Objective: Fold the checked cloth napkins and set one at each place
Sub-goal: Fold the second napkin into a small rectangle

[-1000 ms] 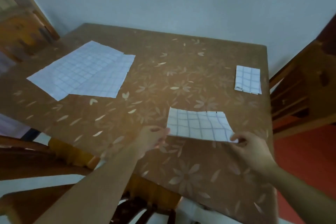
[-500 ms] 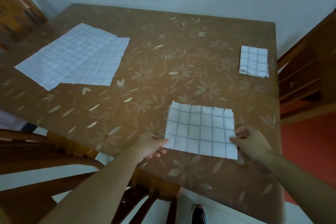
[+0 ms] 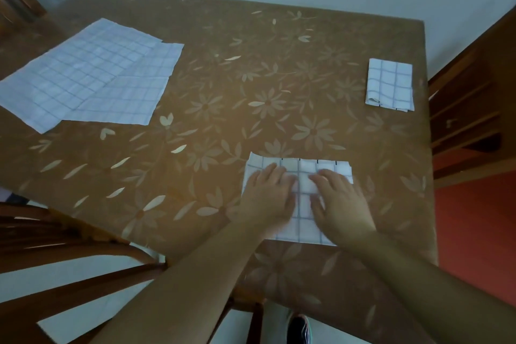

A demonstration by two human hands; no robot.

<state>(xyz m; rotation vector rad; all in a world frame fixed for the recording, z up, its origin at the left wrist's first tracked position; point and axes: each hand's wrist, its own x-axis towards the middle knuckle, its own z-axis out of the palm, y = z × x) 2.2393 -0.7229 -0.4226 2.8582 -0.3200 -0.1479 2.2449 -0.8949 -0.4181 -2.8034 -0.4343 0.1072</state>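
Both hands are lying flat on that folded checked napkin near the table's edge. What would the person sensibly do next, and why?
Likely a short outward sweep of both palms to flatten the fold. The left hand and right hand lie open, side by side, on the folded napkin at the near edge. Two unfolded napkins at the far left await folding afterwards.

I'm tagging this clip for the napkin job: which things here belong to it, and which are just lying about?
In the job: near folded napkin under left hand and right hand; far folded napkin by the right edge; overlapping unfolded napkins, far left; table.
Just about: right chair; left chair; shoe.
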